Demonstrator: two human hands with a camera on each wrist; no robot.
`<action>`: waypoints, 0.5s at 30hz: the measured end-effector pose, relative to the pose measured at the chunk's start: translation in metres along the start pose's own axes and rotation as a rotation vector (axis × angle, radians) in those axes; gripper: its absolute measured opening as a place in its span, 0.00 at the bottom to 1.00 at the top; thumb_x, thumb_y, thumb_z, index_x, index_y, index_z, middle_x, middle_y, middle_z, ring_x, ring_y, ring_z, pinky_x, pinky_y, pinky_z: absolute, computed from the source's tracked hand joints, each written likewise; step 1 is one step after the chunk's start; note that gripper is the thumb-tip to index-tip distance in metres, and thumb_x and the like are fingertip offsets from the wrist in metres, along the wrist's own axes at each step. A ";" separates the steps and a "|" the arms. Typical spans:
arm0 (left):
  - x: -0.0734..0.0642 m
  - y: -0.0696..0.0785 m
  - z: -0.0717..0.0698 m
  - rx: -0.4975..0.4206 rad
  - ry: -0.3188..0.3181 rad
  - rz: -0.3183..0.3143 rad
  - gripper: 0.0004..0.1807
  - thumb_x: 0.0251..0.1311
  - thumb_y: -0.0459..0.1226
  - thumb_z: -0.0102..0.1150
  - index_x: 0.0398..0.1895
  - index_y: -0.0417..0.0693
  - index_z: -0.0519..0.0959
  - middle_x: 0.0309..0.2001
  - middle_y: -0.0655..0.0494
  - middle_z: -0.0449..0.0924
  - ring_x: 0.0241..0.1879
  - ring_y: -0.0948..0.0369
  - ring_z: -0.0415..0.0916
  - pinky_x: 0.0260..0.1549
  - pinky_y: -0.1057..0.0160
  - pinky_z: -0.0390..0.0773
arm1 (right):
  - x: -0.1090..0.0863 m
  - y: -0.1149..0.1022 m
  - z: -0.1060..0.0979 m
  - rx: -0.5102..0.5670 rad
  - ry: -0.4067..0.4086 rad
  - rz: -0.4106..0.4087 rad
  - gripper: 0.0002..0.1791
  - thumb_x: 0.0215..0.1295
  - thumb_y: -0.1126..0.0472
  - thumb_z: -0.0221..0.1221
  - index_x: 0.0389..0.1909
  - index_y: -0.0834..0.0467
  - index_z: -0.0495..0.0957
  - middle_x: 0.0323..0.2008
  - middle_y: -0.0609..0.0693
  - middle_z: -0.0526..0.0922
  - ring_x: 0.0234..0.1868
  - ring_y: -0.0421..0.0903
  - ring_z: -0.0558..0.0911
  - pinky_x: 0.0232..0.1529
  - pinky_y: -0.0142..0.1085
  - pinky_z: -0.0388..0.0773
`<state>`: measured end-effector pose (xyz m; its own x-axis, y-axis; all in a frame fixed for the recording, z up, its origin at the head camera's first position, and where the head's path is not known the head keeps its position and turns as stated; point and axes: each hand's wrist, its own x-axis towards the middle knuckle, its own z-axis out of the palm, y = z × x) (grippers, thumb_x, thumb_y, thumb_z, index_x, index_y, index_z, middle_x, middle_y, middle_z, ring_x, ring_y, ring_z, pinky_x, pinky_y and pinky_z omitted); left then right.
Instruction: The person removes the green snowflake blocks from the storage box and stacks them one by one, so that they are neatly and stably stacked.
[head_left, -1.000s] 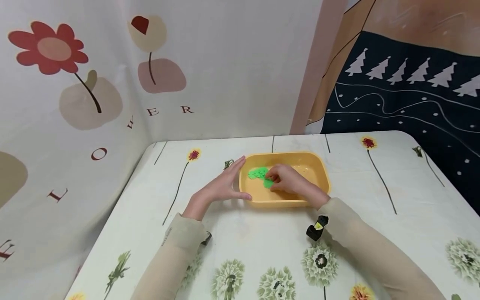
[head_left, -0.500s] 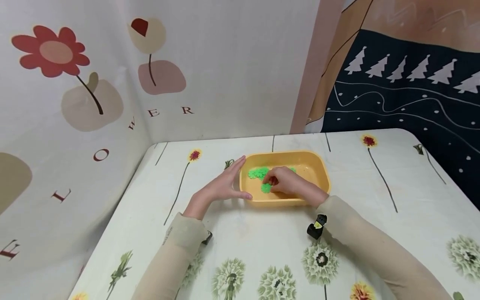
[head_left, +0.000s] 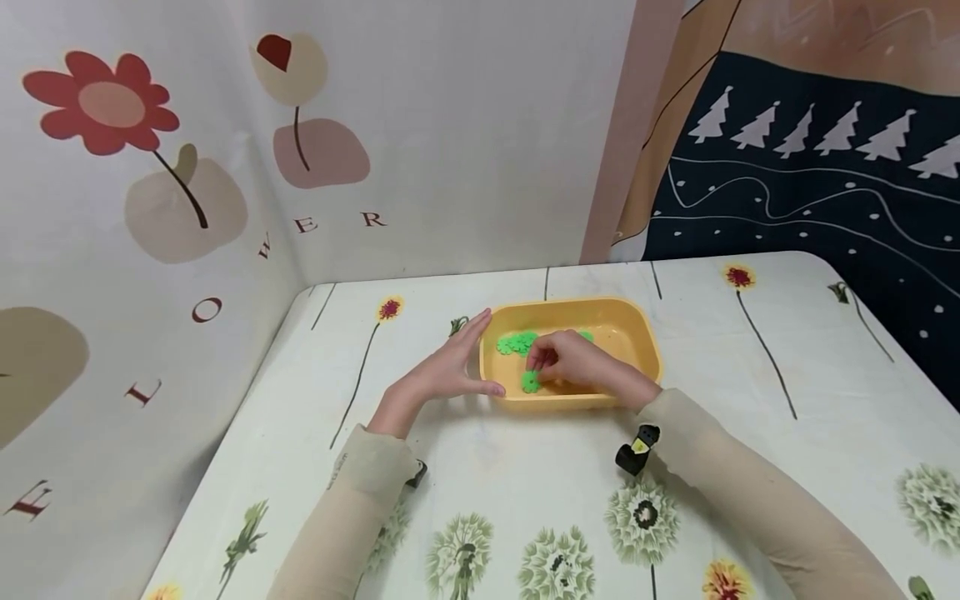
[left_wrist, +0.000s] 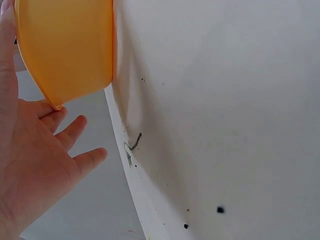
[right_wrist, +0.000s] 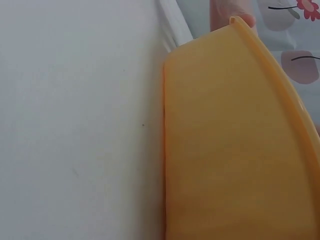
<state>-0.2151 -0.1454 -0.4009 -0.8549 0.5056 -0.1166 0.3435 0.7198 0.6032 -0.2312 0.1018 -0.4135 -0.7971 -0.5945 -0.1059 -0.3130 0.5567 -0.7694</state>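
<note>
A yellow plastic tub [head_left: 577, 403] sits on the table. My left hand [head_left: 448, 367] spans its left end, fingers straight and spread, the thumb at the front rim; the left wrist view has that hand [left_wrist: 45, 160] touching the tub's rim. Inside the tub, my right hand [head_left: 570, 360] has its fingers bent and pinches a green notched disc [head_left: 530, 382] near the front left. Several similar green discs [head_left: 516, 343] lie overlapped toward the back left. Another green piece [head_left: 587, 336] shows just behind the right hand. In the right wrist view the tub's wall [right_wrist: 230, 130] hides the right hand.
The table is covered by a white cloth [head_left: 495, 467] printed with flowers. Behind it hangs a pale curtain [head_left: 465, 167] with flower prints and letters, and a dark blue cloth with white trees [head_left: 810, 192] at the right.
The right hand has shifted slightly, and the green disc at its fingertips has moved toward the tub's front left. A green piece behind the hand has come into view. The left hand stays put.
</note>
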 end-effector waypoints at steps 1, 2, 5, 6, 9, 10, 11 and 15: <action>0.000 0.000 0.000 0.000 0.000 -0.004 0.67 0.48 0.55 0.76 0.82 0.53 0.38 0.82 0.61 0.33 0.81 0.54 0.36 0.77 0.45 0.51 | 0.000 0.000 0.000 0.015 -0.003 0.004 0.03 0.60 0.70 0.66 0.34 0.60 0.84 0.30 0.50 0.84 0.31 0.41 0.77 0.36 0.29 0.78; 0.000 0.000 0.000 0.000 0.000 -0.005 0.67 0.48 0.55 0.76 0.82 0.53 0.38 0.82 0.61 0.33 0.81 0.54 0.36 0.77 0.45 0.51 | -0.001 0.000 -0.001 0.030 -0.008 0.007 0.03 0.61 0.69 0.66 0.34 0.60 0.84 0.30 0.50 0.84 0.31 0.41 0.77 0.36 0.29 0.78; 0.000 0.001 0.000 -0.003 0.000 -0.011 0.67 0.47 0.54 0.76 0.82 0.53 0.38 0.82 0.61 0.33 0.81 0.54 0.36 0.77 0.44 0.51 | -0.002 -0.002 -0.001 0.063 -0.017 0.019 0.02 0.62 0.68 0.66 0.34 0.61 0.84 0.30 0.50 0.84 0.31 0.41 0.77 0.36 0.29 0.77; 0.000 0.001 0.000 -0.004 0.001 -0.012 0.67 0.47 0.54 0.76 0.82 0.54 0.38 0.82 0.61 0.34 0.81 0.54 0.36 0.77 0.44 0.51 | -0.002 -0.002 -0.002 0.073 -0.019 0.024 0.02 0.62 0.68 0.66 0.35 0.61 0.84 0.30 0.50 0.84 0.31 0.41 0.77 0.35 0.30 0.77; 0.000 0.001 0.000 -0.008 0.002 -0.017 0.67 0.47 0.54 0.77 0.82 0.55 0.39 0.82 0.62 0.34 0.81 0.55 0.36 0.77 0.44 0.51 | -0.002 -0.004 -0.002 0.089 -0.020 0.037 0.02 0.62 0.68 0.65 0.35 0.61 0.85 0.31 0.50 0.84 0.32 0.42 0.77 0.35 0.30 0.77; 0.000 0.000 0.000 -0.008 0.003 -0.016 0.67 0.47 0.54 0.76 0.82 0.55 0.38 0.82 0.62 0.34 0.81 0.54 0.36 0.77 0.44 0.51 | -0.002 -0.004 -0.003 0.091 -0.020 0.042 0.02 0.62 0.68 0.65 0.35 0.60 0.85 0.31 0.50 0.84 0.32 0.42 0.77 0.35 0.30 0.77; 0.001 0.000 0.000 -0.008 0.003 -0.015 0.67 0.47 0.54 0.76 0.82 0.55 0.38 0.82 0.62 0.34 0.81 0.54 0.36 0.77 0.44 0.51 | -0.003 -0.004 -0.003 0.094 -0.020 0.044 0.02 0.62 0.68 0.65 0.35 0.60 0.85 0.31 0.50 0.84 0.32 0.42 0.77 0.35 0.30 0.77; 0.001 -0.002 0.001 -0.004 0.002 0.005 0.68 0.47 0.56 0.76 0.82 0.53 0.38 0.82 0.61 0.33 0.81 0.53 0.35 0.77 0.43 0.50 | -0.003 -0.004 -0.004 0.102 -0.015 0.046 0.02 0.63 0.67 0.65 0.35 0.60 0.85 0.33 0.50 0.85 0.33 0.42 0.77 0.35 0.30 0.77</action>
<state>-0.2166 -0.1457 -0.4029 -0.8541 0.5079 -0.1123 0.3458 0.7156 0.6069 -0.2294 0.1041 -0.4074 -0.8013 -0.5789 -0.1513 -0.2215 0.5219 -0.8237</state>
